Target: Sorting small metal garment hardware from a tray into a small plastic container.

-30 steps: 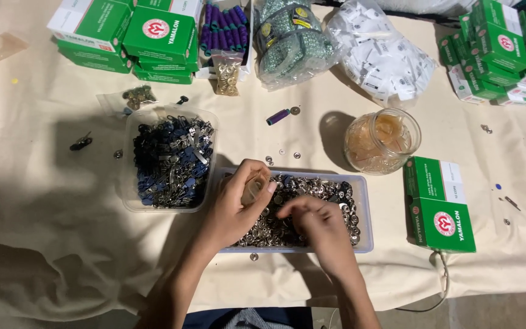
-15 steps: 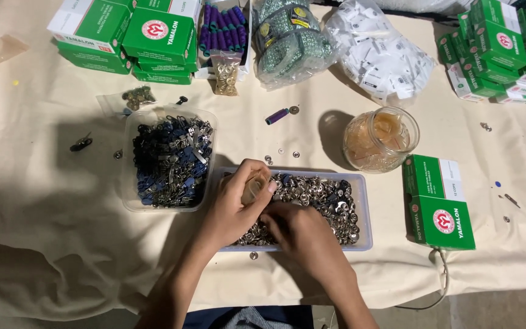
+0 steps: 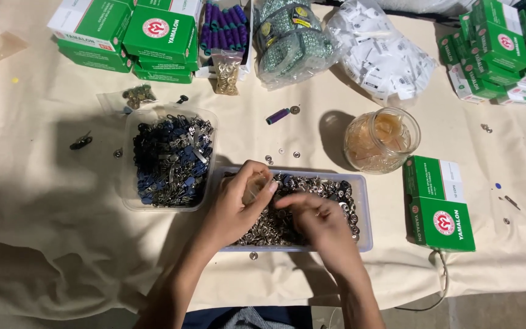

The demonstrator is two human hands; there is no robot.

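Observation:
My left hand (image 3: 236,204) hovers over the left end of a clear plastic tray (image 3: 363,207) full of small silver metal fasteners (image 3: 330,192), its fingers curled around a small clear bag (image 3: 254,187). Just to the right, my right hand (image 3: 318,222) is over the tray's middle, fingers pinched together close to the left hand; what it holds is too small to tell. Both forearms come up from the bottom edge.
A clear tub of dark blue and silver zipper pulls (image 3: 171,157) sits left of the tray. A glass jar (image 3: 382,140) stands behind it, green boxes (image 3: 438,210) to the right. More green boxes (image 3: 159,36), purple items (image 3: 223,24) and bags line the back.
My right hand has shifted left across the tray toward my left hand, which has stayed in place with the small bag.

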